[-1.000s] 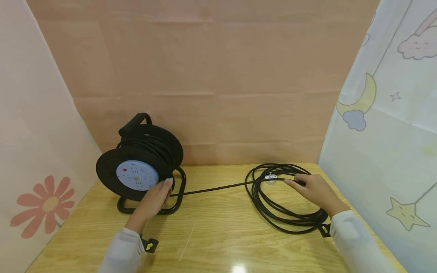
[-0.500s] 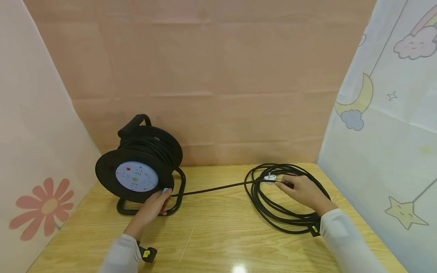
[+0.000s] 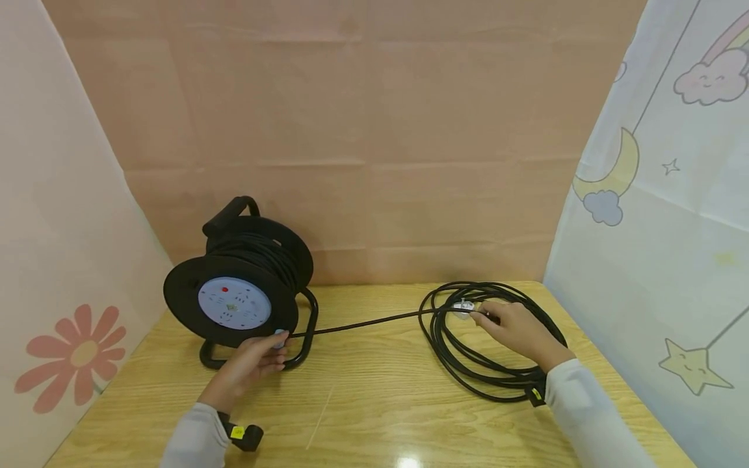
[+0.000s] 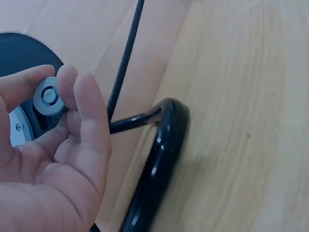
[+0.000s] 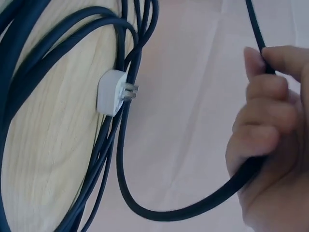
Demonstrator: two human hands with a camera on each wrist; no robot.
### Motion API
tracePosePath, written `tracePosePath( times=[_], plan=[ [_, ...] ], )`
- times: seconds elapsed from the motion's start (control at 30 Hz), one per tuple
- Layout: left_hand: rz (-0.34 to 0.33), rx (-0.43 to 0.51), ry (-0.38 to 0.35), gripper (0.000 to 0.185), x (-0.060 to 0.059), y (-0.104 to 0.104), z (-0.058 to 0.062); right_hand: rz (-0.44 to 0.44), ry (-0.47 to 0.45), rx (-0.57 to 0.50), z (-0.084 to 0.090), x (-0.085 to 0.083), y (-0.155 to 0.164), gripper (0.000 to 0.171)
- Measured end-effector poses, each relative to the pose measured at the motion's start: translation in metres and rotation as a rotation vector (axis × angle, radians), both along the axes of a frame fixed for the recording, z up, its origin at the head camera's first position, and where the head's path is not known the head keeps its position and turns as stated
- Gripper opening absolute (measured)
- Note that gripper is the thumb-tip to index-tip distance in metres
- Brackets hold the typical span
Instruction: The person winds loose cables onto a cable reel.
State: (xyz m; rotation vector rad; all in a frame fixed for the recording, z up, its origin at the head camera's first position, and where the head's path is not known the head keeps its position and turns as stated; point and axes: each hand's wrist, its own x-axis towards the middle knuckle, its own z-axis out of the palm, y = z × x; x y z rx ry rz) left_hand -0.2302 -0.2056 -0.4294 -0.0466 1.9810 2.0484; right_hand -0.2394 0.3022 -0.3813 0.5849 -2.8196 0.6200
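A black cable reel (image 3: 175, 292) with a pale round socket panel (image 3: 235, 303) stands tilted at the left in the head view. My left hand (image 3: 242, 364) pinches a light grey crank knob (image 4: 49, 95) at the reel's lower right rim. From the reel a black cable (image 3: 368, 323) stretches right to my right hand (image 3: 517, 328). That hand grips it between thumb and forefinger, the other fingers curled round it, as the right wrist view shows. Below this hand the cable sags in a curve (image 5: 166, 216) toward the loose coil (image 3: 462, 351).
A white plug (image 5: 111, 93) lies among the coil's loops, prongs exposed. The reel's black tubular frame (image 4: 161, 159) rests on the wooden table (image 3: 363, 390). A brown paper backdrop (image 3: 374, 143) rises behind, and printed panels (image 3: 661, 260) border the sides.
The reel has turned clockwise, its red switch shifting right. My left hand has moved down and slightly left with the knob. My right hand moved left, then stayed nearly still on the cable.
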Motion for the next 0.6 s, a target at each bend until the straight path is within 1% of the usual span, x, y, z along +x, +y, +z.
tracePosePath(
  times=[0.07, 0.17, 0.27, 0.33, 0.5, 0.6],
  plan=[
    [-0.002, 0.041, -0.020, 0.030, -0.001, -0.005, -0.004, -0.004, 0.018, -0.020, 0.001, -0.001, -0.003, 0.026],
    [-0.002, 0.078, -0.039, 0.030, -0.001, -0.010, -0.009, -0.017, 0.061, -0.042, 0.001, -0.003, -0.008, 0.029],
    [0.006, 0.093, -0.043, 0.029, 0.000, -0.015, -0.013, -0.024, 0.096, -0.032, 0.000, -0.005, -0.010, 0.030],
    [0.017, 0.102, -0.053, 0.029, 0.000, -0.018, -0.015, -0.021, 0.103, -0.011, -0.001, -0.005, -0.011, 0.029],
    [0.047, 0.094, -0.071, 0.030, 0.001, -0.024, -0.018, 0.028, 0.049, 0.040, -0.004, -0.007, -0.014, 0.026],
    [0.067, 0.077, -0.068, 0.029, 0.003, -0.026, -0.018, 0.058, 0.011, 0.043, -0.005, -0.008, -0.015, 0.024]
  ],
)
